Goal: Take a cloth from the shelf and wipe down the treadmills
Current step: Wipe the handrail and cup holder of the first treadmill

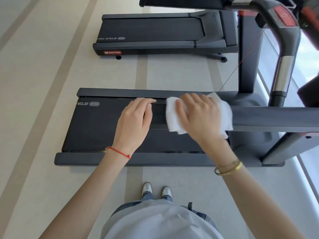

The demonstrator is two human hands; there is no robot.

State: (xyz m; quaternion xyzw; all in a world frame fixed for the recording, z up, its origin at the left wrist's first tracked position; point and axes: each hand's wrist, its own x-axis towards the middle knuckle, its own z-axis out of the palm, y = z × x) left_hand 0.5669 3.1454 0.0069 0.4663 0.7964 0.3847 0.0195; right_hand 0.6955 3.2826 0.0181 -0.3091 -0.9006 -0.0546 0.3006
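Treadmill handrail (158, 116) gripped by left fingers (148, 101), cloth (172, 121) nearby under curled right fingers (191, 99)

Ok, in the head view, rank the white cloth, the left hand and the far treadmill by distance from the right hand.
1. white cloth, under the right hand.
2. left hand, gripping the rail end, just left.
3. far treadmill, well beyond both hands.

White cloth (173, 119), dark grey treadmill (96, 128)
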